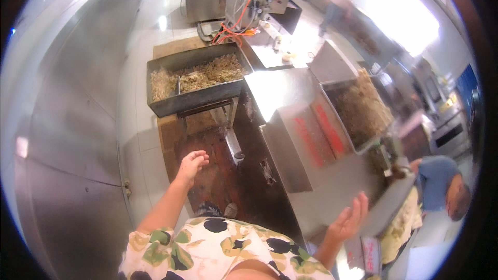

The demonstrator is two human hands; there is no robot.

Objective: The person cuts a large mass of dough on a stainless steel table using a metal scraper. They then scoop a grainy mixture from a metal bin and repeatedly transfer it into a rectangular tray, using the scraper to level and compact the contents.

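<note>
So both hands are bare and holding nothing: the left hand (193,166) hangs over the dark floor with fingers loosely curled, and the right hand (348,219) is up by the metal counter (332,189), palm turned inward, a bit blurry, fingers spread a little. Can't tell if it's touching the edge. The long metal bin (192,102) of brown crumbly stuff (215,72) sits ahead, well apart from both hands, propped on a stand (230,116), I'd guess to keep it off the floor and level with the machine. The open metal box (338,119) on the right has tall sides, probably to stop its brown load (365,101) spilling. As for obstacles, the counter's raised block (295,140) lies between the hands and that box, a steel wall (78,109) hems in the left, and a co-worker (438,181) in blue is off right.
</note>
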